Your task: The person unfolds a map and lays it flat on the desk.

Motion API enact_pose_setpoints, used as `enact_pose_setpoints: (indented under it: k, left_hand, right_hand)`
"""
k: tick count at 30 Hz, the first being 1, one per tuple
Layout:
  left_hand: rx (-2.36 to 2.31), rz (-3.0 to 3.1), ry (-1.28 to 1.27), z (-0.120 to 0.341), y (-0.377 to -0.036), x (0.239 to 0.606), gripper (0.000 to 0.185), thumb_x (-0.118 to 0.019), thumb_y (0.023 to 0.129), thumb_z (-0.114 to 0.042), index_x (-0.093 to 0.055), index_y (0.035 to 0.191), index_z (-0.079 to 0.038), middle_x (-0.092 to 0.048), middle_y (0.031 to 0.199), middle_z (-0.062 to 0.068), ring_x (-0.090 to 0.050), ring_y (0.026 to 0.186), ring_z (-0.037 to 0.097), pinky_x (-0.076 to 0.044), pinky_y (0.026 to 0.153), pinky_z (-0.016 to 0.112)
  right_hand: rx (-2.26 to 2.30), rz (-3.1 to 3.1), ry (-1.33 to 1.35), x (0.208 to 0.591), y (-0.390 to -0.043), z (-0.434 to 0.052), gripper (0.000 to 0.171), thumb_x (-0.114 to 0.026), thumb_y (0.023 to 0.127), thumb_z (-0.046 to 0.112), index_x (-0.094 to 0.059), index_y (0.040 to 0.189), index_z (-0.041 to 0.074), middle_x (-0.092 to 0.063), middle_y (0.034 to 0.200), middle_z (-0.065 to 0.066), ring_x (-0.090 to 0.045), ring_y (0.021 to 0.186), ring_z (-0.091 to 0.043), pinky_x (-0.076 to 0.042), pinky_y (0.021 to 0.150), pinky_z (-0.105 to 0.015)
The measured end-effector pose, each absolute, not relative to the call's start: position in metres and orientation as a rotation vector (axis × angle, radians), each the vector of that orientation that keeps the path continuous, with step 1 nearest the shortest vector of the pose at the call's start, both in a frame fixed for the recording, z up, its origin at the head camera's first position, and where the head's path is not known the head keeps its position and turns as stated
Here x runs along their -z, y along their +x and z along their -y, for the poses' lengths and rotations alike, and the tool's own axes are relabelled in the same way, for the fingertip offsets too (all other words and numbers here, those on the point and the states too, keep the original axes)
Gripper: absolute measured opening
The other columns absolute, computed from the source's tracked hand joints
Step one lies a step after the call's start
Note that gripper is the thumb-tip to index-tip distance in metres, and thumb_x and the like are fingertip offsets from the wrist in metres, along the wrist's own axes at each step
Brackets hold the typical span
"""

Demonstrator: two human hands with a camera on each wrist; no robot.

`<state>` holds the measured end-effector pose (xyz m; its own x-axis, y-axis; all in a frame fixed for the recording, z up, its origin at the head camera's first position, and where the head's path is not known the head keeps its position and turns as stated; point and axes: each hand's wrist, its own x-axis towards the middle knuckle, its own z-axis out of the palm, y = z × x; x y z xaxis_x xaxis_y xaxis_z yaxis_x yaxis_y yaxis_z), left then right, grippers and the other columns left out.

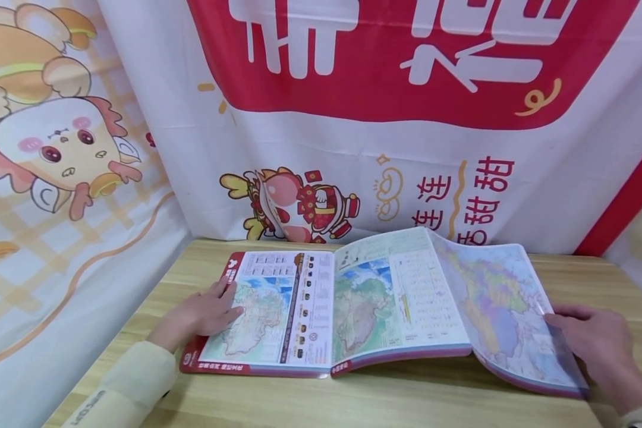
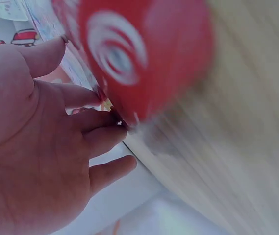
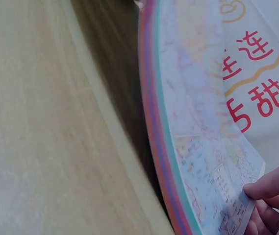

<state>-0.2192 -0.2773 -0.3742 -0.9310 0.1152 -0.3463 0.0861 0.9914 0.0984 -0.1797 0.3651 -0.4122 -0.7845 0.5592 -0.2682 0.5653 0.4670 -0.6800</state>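
Note:
A glossy map booklet (image 1: 310, 303) with red borders lies spread across the table, its panels printed with coloured maps. My left hand (image 1: 208, 315) rests on the left panel near its outer edge, fingers extended over the map. In the left wrist view, the fingers of the left hand (image 2: 56, 127) meet the booklet's red corner (image 2: 173, 54). At the far right, my right hand (image 1: 599, 339) pinches the outer edge of the right panel (image 1: 492, 303), thumb on top and fingers beneath. That panel curves, and the right wrist view shows its layered, multicoloured edge (image 3: 151, 98) raised off the table.
The wood-grain table (image 1: 406, 398) carries the booklet. Behind it hangs a white cloth (image 1: 182, 119) with a red panel, large characters and cartoon figures. Another printed cloth (image 1: 59, 249) covers the left side.

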Motion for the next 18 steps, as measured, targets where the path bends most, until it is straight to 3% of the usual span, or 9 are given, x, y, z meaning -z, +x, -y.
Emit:
enact_pose_setpoints:
  k: [6,11,18]
  left_hand:
    - [-0.123,-2.775,0.075,0.292,-0.222,0.374,0.091,-0.053,0.107,-0.052,-0.018,0.164,0.010,-0.008,0.172,0.039,-0.015,0.158,0.059,-0.025,0.123,0.076]
    - [-0.116,-2.778,0.047,0.302,-0.226,0.381,0.099,-0.052,0.106,-0.058,-0.017,0.163,0.014,-0.007,0.171,0.039,-0.013,0.159,0.059,-0.022,0.124,0.077]
    - [-0.154,-2.766,0.052,0.303,-0.226,0.376,0.098,-0.055,0.106,-0.053,-0.013,0.162,0.017,-0.006,0.171,0.039,-0.010,0.159,0.059,-0.021,0.124,0.077]
  right_hand:
    - [1.147,-2.752,1.037,0.417,-0.180,-0.362,0.054,-0.062,0.105,0.027,-0.055,0.147,-0.006,-0.052,0.149,-0.036,-0.045,0.126,-0.050,-0.040,0.098,-0.062]
    - [1.103,-2.763,1.027,0.419,-0.180,-0.366,0.053,-0.063,0.104,0.024,-0.056,0.145,-0.009,-0.055,0.143,-0.038,-0.048,0.120,-0.049,-0.043,0.091,-0.057]
    - [1.091,-2.729,1.032,0.419,-0.178,-0.371,0.052,-0.063,0.105,0.022,-0.056,0.144,-0.011,-0.055,0.138,-0.039,-0.049,0.114,-0.046,-0.044,0.085,-0.052]
